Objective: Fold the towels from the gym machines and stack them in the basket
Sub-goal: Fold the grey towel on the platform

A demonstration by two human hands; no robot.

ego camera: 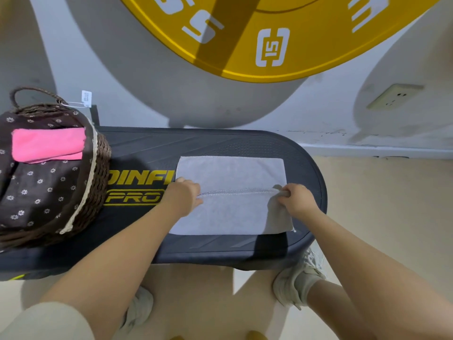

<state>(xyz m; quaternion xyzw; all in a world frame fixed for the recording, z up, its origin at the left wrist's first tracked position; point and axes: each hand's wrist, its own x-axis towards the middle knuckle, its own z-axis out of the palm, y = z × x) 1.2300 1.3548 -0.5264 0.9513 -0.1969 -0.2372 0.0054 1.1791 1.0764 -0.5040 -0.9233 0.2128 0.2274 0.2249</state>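
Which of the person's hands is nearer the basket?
The left hand, holding the grey towel's left edge close beside the basket. The right hand grips the towel's far right edge.

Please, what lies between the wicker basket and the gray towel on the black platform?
In the head view, only bare platform lies between the basket and the gray towel, showing yellow printed lettering. The left hand grips the towel's near left corner.
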